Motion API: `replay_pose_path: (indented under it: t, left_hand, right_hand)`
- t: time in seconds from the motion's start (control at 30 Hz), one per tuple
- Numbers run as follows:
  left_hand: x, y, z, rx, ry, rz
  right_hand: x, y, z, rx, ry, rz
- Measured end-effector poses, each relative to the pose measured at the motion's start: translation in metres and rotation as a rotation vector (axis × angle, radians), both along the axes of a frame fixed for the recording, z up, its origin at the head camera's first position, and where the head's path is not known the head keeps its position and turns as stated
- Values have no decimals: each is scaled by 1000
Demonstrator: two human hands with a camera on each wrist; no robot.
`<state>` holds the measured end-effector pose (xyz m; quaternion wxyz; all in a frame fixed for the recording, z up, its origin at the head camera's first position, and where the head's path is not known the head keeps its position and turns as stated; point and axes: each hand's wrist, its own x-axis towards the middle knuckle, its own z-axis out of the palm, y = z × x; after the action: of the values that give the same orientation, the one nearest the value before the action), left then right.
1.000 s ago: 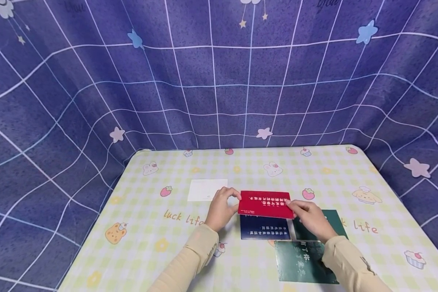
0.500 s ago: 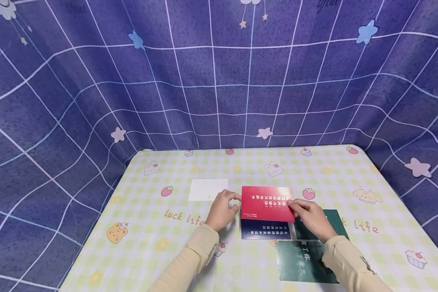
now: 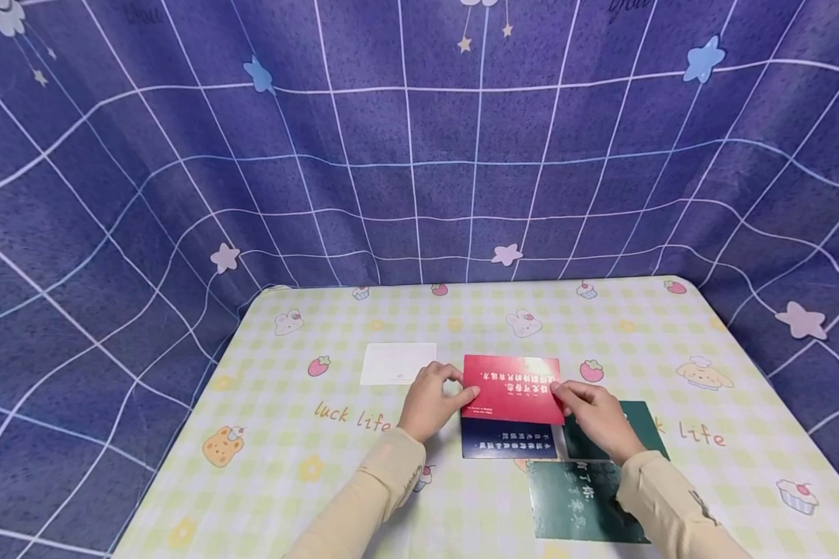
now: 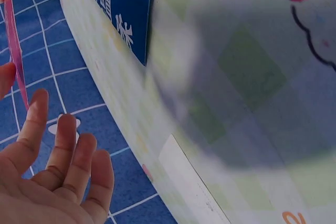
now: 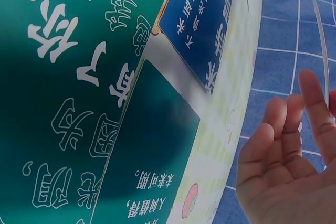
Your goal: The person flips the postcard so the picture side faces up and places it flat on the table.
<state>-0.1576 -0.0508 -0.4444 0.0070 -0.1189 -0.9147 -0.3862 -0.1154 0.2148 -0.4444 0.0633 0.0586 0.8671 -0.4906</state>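
A red card with white lettering is raised between both hands, its face towards the head camera. My left hand pinches its left edge, the thumb lying over the printed face. At the opposite edge, my right hand pinches the card between thumb and fingers. In the left wrist view the card shows almost edge-on beside the left hand, whose other fingers are spread. The right wrist view has the card's thin pale edge above the right hand. A dark blue card is partly covered below it.
Two dark green cards lie at the right: an upper one, partly behind the right hand, and a lower one, partly under the sleeve. A white card lies left. The checked tablecloth meets a blue gridded curtain behind.
The red card has tipped more upright, showing more of its face. My left thumb has moved from its left edge onto its front. The right hand keeps its grip; the lying cards stay put.
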Motion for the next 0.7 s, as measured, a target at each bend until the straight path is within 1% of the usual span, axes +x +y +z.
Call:
replay_pose_path:
  t: [0.27,0.37,0.53,0.7]
  left_hand:
    - [-2,7,2,-7,11,6]
    - [-4,11,2,-20,28,10]
    - [-7,18,3,-3,24,24]
    - [-9,24,4,26,5,45]
  right_hand:
    - [-4,4,1,-23,7,-3]
    - [-5,6,3,-24,8,-10]
    - [-6,9,7,-15,6,-24]
    - [-7,12,10,-22,35,-29]
